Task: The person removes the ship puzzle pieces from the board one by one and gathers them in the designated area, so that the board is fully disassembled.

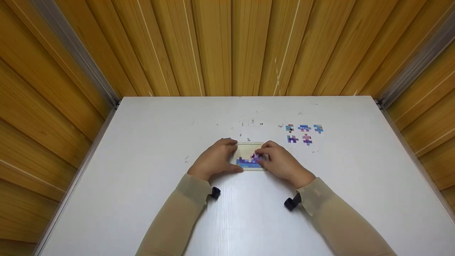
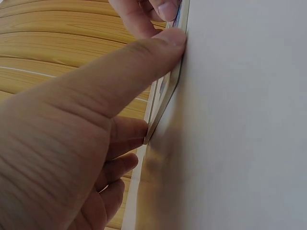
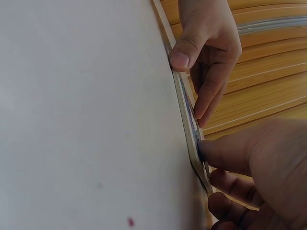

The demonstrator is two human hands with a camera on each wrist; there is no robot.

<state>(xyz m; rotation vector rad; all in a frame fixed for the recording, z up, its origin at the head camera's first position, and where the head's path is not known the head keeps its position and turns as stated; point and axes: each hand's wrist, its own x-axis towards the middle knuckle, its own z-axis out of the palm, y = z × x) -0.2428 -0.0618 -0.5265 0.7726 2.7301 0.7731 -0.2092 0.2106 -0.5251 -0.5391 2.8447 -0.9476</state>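
A small pale puzzle tray (image 1: pixel 245 144) lies on the white table, with joined blue and purple jigsaw pieces (image 1: pixel 247 165) along its near side. My left hand (image 1: pixel 217 158) grips the tray's left end, thumb at the near edge and fingers at the far corner. In the left wrist view, the thumb (image 2: pixel 163 45) lies on the rim. My right hand (image 1: pixel 280 160) pinches a pinkish-purple puzzle piece (image 1: pixel 255 155) over the tray's right part. Its fingertips hide some of that piece. In the right wrist view, the thumb (image 3: pixel 225 151) is low at the tray's edge.
Several loose puzzle pieces lie in two rows to the right beyond the tray, among them a pink-purple one (image 1: pixel 307 139) and a blue one (image 1: pixel 304 128). Small dark specks (image 1: pixel 252 121) dot the white table (image 1: pixel 160 124). Wood-look panels (image 1: pixel 213 46) enclose its back and sides.
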